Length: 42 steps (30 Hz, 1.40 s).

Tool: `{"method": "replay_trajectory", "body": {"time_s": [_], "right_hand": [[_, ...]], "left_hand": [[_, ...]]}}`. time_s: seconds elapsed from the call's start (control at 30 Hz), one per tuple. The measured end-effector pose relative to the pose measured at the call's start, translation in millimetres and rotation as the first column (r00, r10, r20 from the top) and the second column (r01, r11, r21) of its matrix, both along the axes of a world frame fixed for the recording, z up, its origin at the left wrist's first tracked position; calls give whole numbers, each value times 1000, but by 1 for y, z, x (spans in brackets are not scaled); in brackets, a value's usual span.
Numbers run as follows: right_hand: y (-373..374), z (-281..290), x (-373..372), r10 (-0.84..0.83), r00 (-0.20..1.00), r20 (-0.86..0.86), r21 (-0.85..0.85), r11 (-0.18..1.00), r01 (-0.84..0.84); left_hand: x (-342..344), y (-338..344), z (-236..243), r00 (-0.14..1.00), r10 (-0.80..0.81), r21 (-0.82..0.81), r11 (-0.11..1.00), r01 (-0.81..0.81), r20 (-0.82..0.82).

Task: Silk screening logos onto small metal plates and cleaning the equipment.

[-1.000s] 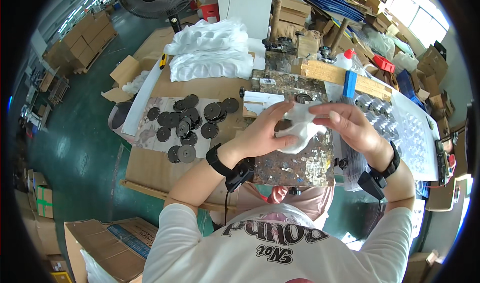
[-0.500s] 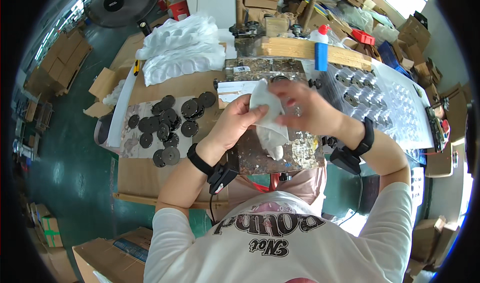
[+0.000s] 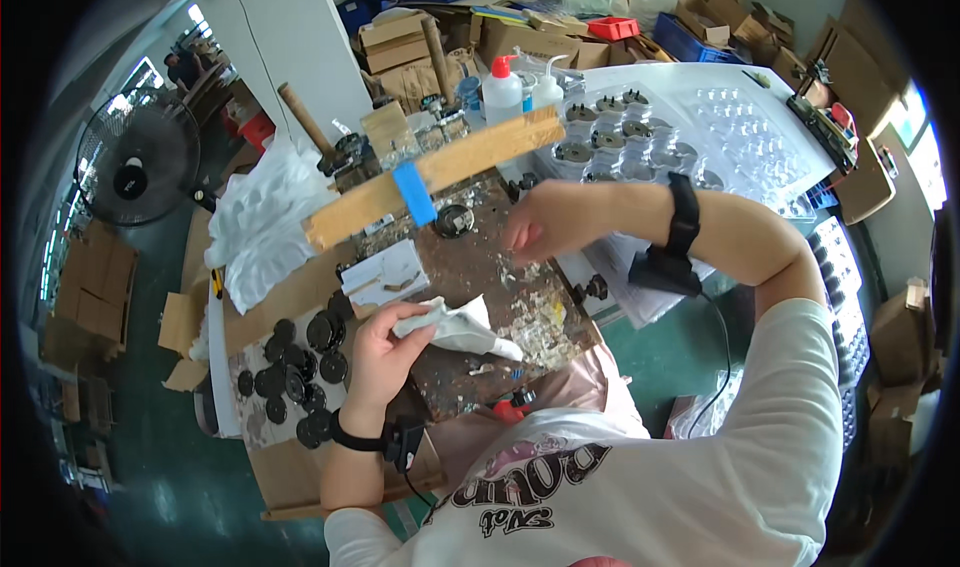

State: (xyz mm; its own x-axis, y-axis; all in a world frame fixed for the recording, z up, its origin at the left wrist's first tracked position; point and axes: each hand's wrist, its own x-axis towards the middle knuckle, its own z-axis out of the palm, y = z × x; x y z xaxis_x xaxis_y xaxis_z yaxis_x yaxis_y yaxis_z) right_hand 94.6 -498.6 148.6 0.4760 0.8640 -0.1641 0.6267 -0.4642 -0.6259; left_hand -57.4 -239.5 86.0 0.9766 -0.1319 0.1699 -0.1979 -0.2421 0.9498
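Note:
My left hand (image 3: 388, 352) is closed on a crumpled white cloth (image 3: 465, 329), pinching one end between thumb and fingers while the rest hangs over the dark, stained work board (image 3: 455, 382). My right hand (image 3: 548, 222) hovers over the right part of the board, apart from the cloth. Its fingers are curled and slightly blurred, so whether anything is in them cannot be made out. Left of it, a round dark metal part (image 3: 455, 220) lies near a wooden bar (image 3: 490, 155) with blue tape (image 3: 414, 194). A white block (image 3: 385, 275) sits beyond my left hand.
Several black discs (image 3: 290, 372) lie on the left of the table. Behind them is a heap of white wrapping (image 3: 265, 222). To the right, clear plastic trays (image 3: 625, 142) hold round metal parts. A red-capped bottle (image 3: 502, 92) stands beyond the bar; a fan (image 3: 135, 167) is far left.
My head view has turned to the right. My right hand has come away from the cloth and moved to the right of it. My left hand still holds the cloth, now lower over the board.

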Motion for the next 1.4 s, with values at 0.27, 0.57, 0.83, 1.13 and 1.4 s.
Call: {"method": "replay_trajectory", "body": {"time_s": [0.27,0.57,0.83,1.13,1.4], "right_hand": [[-62,-12,182,-502,818,281,47,858,511],[23,-59,306,-573,697,430,-31,763,646],[20,-65,316,-709,673,210,-14,686,727],[-7,-53,309,-636,634,440,269,767,582],[-38,61,183,-566,814,129,530,733,426]], "left_hand": [[14,-1,0,977,135,-64,990,-126,166],[-3,13,18,975,171,-149,970,-192,-144],[-8,34,14,973,160,-89,980,-176,-167],[1,21,11,980,117,-157,977,-142,-160],[23,-4,5,956,31,-293,948,-121,-293]]}}
